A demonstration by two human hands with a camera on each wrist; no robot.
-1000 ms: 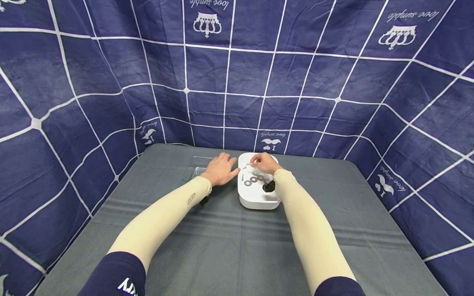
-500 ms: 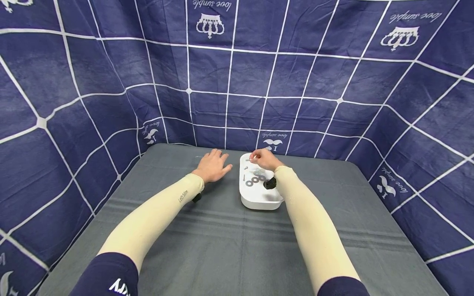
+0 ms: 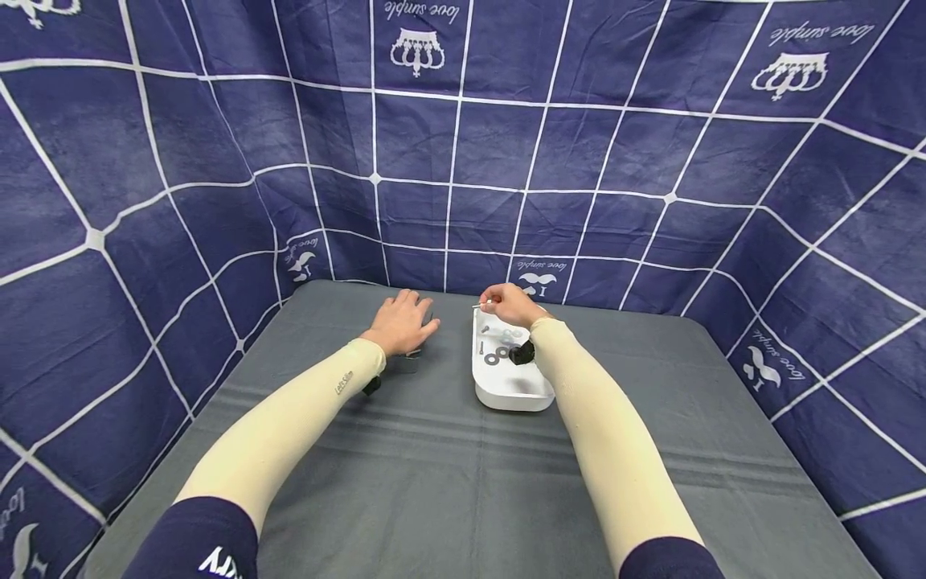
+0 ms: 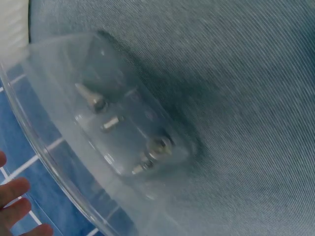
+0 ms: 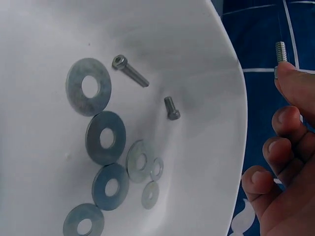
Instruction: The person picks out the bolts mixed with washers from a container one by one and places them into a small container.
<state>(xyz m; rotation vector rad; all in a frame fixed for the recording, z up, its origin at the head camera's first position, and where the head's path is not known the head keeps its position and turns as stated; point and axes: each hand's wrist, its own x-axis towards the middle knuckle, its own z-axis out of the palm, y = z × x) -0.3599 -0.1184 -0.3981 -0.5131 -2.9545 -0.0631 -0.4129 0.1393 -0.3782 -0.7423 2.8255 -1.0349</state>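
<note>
My right hand [image 3: 509, 304] pinches a small threaded bolt [image 5: 281, 51] between thumb and index finger, above the far edge of a white tray [image 3: 514, 397]. In the right wrist view, that tray holds several flat washers [image 5: 74, 93], a longer socket-head bolt [image 5: 134, 75] and a shorter bolt [image 5: 170, 105]. My left hand [image 3: 399, 322] is spread out, fingers extended, over a clear plastic container [image 4: 54, 178] that it mostly hides in the head view. Inside that container lie several small metal fasteners, among them a bolt [image 4: 91, 97]; blur obscures their exact kinds. The left fingertips appear apart from the container's rim.
A grey cloth [image 3: 405, 482] covers the table. Behind it and along both sides hangs a dark blue curtain [image 3: 477, 145] with white lines. Dark wrist cameras [image 3: 522, 352] sit under the sleeves, the right one close over the white tray.
My left hand has moved left, away from the white tray and over the clear container. My right hand has risen toward the tray's far edge, still pinching the bolt.
</note>
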